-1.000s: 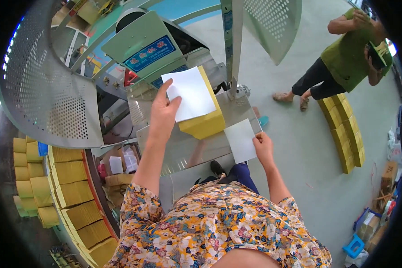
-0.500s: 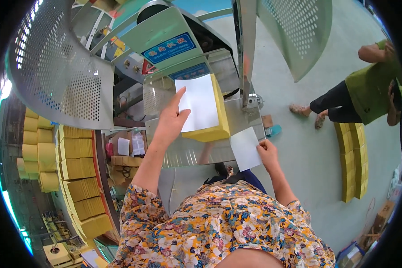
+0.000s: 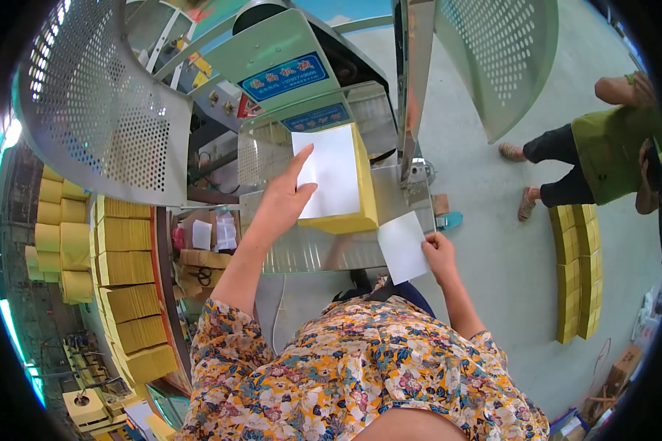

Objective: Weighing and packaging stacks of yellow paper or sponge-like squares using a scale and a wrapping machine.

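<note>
A block of yellow paper [image 3: 366,187] stands on the metal machine table, with a white sheet [image 3: 335,173] lying on its top. My left hand [image 3: 281,197] rests at the sheet's left edge, index finger and thumb stretched apart over it; its other fingers are partly hidden. To the right, my right hand [image 3: 439,253] pinches a second white sheet [image 3: 403,250] by its right edge. That sheet hangs tilted beside the near right corner of the block, by the table's edge.
Beyond the block rises a machine with a green panel [image 3: 272,55] and a clear guard. Perforated metal guards [image 3: 118,117] flank it. Yellow paper stacks [image 3: 129,272] line the left; more yellow bundles [image 3: 577,272] lie on the floor at right. A person [image 3: 603,154] stands near them.
My hands keep nearly the same places on the two sheets. At right, the other person's feet have shifted and stand farther apart. The whole view has moved slightly.
</note>
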`<action>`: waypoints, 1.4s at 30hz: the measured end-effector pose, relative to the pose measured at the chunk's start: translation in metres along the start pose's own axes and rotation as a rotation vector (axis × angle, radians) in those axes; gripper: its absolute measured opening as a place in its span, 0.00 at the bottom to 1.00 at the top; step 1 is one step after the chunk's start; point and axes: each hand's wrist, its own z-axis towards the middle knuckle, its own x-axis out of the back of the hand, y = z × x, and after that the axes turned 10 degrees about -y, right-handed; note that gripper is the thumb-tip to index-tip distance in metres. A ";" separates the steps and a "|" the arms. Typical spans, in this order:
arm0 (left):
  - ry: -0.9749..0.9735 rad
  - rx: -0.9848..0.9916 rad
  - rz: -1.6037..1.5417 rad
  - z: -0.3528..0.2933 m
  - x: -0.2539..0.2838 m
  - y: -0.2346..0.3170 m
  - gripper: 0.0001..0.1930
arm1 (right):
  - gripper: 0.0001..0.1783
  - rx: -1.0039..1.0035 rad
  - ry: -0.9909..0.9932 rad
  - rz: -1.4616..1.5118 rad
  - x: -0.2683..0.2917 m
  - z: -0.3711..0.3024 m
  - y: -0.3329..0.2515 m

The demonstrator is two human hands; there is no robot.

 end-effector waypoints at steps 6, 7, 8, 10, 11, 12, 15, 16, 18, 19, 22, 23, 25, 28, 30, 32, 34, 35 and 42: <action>0.119 -0.123 0.159 0.002 -0.003 -0.007 0.33 | 0.04 -0.024 0.008 0.001 -0.001 0.001 0.000; 0.042 0.065 0.112 -0.001 -0.003 0.001 0.33 | 0.04 -0.059 -0.002 0.022 -0.001 -0.001 -0.005; 0.044 0.064 0.113 -0.001 -0.003 0.001 0.33 | 0.04 -0.056 -0.002 0.022 -0.002 0.000 -0.003; 0.077 0.088 0.253 -0.003 -0.003 0.001 0.32 | 0.04 -0.051 0.022 0.029 -0.003 0.001 0.001; 0.081 0.089 0.254 -0.004 -0.002 0.003 0.32 | 0.04 -0.047 0.020 0.029 -0.004 0.001 0.001; 0.103 0.119 0.345 -0.007 -0.002 0.006 0.32 | 0.04 -0.054 0.019 0.030 -0.004 0.000 0.001; 0.109 0.233 0.478 -0.010 0.004 0.035 0.30 | 0.05 -0.072 0.030 0.039 -0.002 -0.003 -0.002; 0.098 0.323 0.524 -0.011 0.006 0.043 0.28 | 0.05 -0.078 0.032 0.051 -0.002 -0.004 -0.003; 0.261 0.123 0.487 -0.010 -0.003 0.041 0.27 | 0.05 -0.077 0.034 0.054 0.000 -0.004 -0.001; 0.418 -0.078 0.444 -0.011 -0.007 0.041 0.25 | 0.05 -0.080 0.036 0.057 0.002 -0.007 0.000; 0.423 -0.288 0.548 0.007 -0.019 0.045 0.22 | 0.05 -0.065 -0.041 0.681 0.011 -0.005 0.018; 0.413 -0.287 0.543 0.014 -0.024 0.042 0.22 | 0.08 -0.095 -0.091 0.835 0.012 -0.007 0.009; 0.443 -0.255 0.705 0.029 -0.035 0.031 0.22 | 0.08 -0.105 -0.144 0.940 0.010 -0.012 -0.013; 0.420 -0.134 0.720 0.063 -0.061 0.012 0.22 | 0.10 -0.080 -0.279 1.034 0.005 -0.003 -0.021; 0.420 -0.122 0.705 0.073 -0.075 0.007 0.23 | 0.10 -0.067 -0.328 1.033 -0.005 0.014 -0.031; 0.422 -0.106 0.685 0.080 -0.083 0.009 0.23 | 0.10 -0.052 -0.372 1.031 -0.016 0.040 -0.039; 0.467 -0.126 0.712 0.078 -0.077 0.013 0.23 | 0.11 0.055 -0.384 0.837 -0.034 0.070 -0.044; 0.462 -0.125 0.732 0.075 -0.071 0.004 0.23 | 0.13 0.097 -0.371 0.720 -0.044 0.075 -0.058; 0.422 -0.045 0.816 0.075 -0.087 0.000 0.26 | 0.18 0.259 -0.071 0.443 -0.094 0.102 -0.047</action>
